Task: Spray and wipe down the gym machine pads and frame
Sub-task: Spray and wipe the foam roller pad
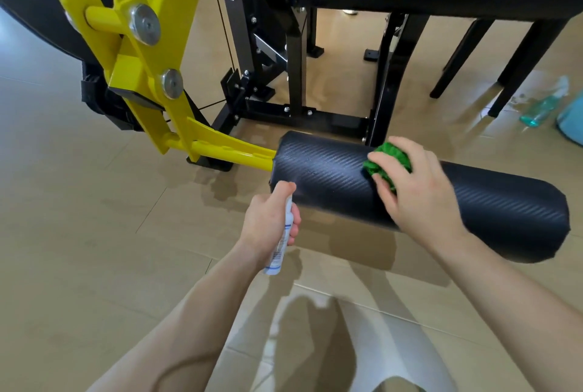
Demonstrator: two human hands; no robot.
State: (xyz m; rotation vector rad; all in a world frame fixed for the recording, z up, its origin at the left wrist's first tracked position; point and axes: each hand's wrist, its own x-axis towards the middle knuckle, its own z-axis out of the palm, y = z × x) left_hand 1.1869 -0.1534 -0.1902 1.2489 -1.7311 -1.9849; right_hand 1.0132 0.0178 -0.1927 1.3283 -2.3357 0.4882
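Looks like the wipe step: right hand (419, 189) has its fingers curled round a crumpled green cloth (389, 163), pressed on the low black carbon-pattern roller pad (331, 170). Left hand (268, 221) is wrapped tight round a small white spray bottle (282, 243) by the pad's near end. Next I'd guess rubbing along the pad, then the yellow steel lever arm (233, 152).

A beige tiled floor (79, 218) carried the gym machine's black frame base (284, 114), bolted feet planted near the frame's centre. At far right, a clear teal spray bottle (544, 104) lay on the tiles beside two dark chair legs (517, 76).
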